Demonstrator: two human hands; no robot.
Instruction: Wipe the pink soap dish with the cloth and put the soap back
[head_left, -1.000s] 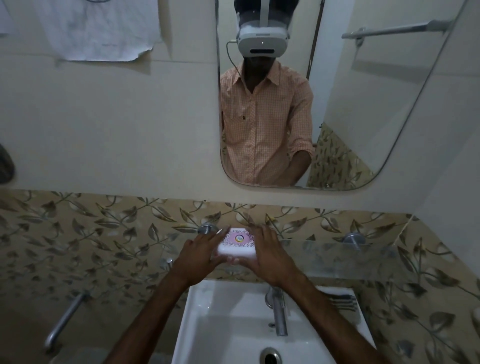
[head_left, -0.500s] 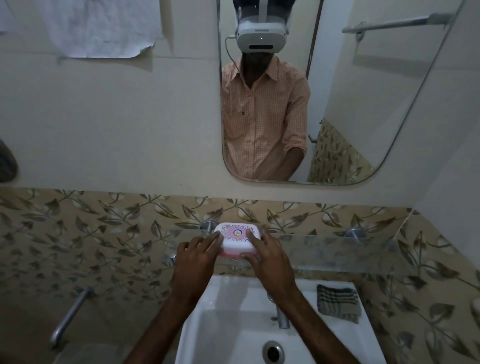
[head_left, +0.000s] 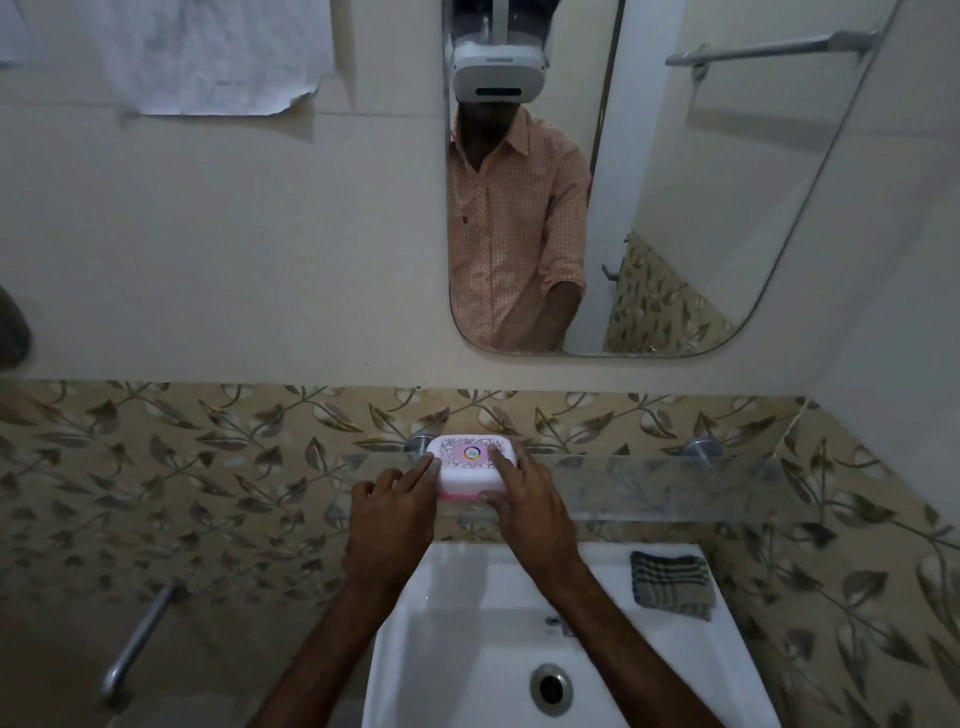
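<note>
Head view: I am looking down over a white basin, both forearms coming up from the bottom edge.
Sink (head_left: 415, 675): lowest in the frame, drain at lower centre-right.
Cloth (head_left: 671, 585): dark checked, folded, lying on the sink's back right corner, well apart from both my hands.
Left hand (head_left: 392, 512): centre of frame, fingers stretched forward and loosely spread, fingertips touching the left side of the soap dish; it grips nothing that I can see.
Right hand (head_left: 530, 512): just right of centre, index finger laid on top of the lid, thumb against the dish's near right edge; open apart from that contact.
Soap dish (head_left: 471, 466): closed, white patterned lid over a pink base, sitting on the glass shelf between my two hands.
Glass shelf (head_left: 675, 488): runs right from centre, against the leaf-patterned tiles.
Soap: I cannot tell whether it is inside the lidded dish.
Mirror (head_left: 727, 182): upper right, reflecting a person in an orange checked shirt.
</note>
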